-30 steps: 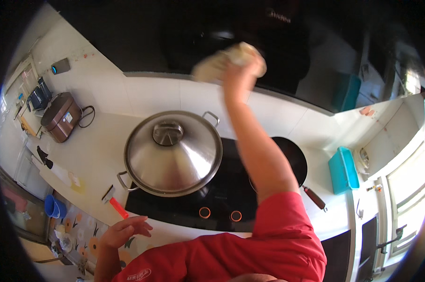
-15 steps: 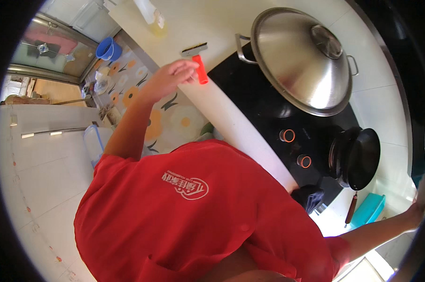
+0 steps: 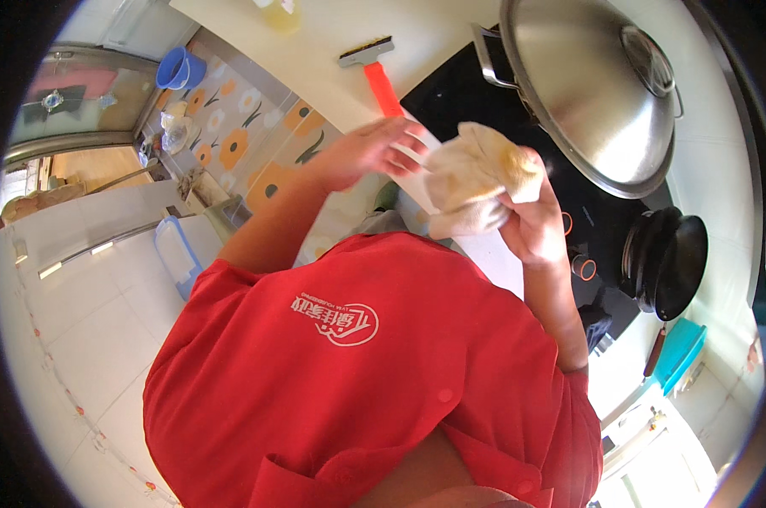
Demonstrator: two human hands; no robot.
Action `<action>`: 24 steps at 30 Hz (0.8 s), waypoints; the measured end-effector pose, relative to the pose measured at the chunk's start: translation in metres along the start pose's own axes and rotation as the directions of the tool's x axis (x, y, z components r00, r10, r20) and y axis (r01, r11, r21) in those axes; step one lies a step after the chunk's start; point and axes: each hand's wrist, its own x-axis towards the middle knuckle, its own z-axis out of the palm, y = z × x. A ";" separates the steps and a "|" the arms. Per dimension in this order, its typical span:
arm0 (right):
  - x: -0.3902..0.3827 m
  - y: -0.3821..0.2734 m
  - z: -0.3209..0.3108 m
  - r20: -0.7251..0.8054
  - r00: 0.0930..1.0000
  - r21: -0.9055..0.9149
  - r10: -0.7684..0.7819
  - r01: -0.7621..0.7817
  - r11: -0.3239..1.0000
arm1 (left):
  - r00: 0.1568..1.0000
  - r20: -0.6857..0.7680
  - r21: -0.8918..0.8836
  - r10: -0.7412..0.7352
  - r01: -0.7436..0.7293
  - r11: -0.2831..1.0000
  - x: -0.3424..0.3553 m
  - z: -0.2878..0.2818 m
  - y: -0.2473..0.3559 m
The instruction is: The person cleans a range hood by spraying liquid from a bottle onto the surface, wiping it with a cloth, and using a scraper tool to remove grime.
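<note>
My right hand (image 3: 531,216) holds a crumpled pale cloth with a yellowish patch (image 3: 472,173) in front of my chest, over the edge of the counter. My left hand (image 3: 370,152) is open just left of the cloth, fingers curved toward it. A scraper with a red handle (image 3: 383,85) lies on the pale counter (image 3: 306,59) beyond my left hand. A large steel wok with a domed lid (image 3: 586,93) sits on the black cooktop (image 3: 450,93), above and right of my hands.
Stacked black pans (image 3: 679,262) stand right of the cooktop's knobs, near a turquoise bin (image 3: 679,356). A bottle of yellow liquid (image 3: 281,17) is at the upper counter. A blue bucket (image 3: 179,68) sits on the flowered floor, near a glass door.
My right hand has come down from the dark range hood with the cloth to my chest. My left hand has moved rightward beside it. My view has swung down and leftward.
</note>
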 end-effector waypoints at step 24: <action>-0.212 -0.026 -0.140 -0.234 0.326 -0.712 -0.916 -0.699 -0.067 | 0.807 0.131 0.991 0.575 -0.110 -0.072 0.049 0.047 0.042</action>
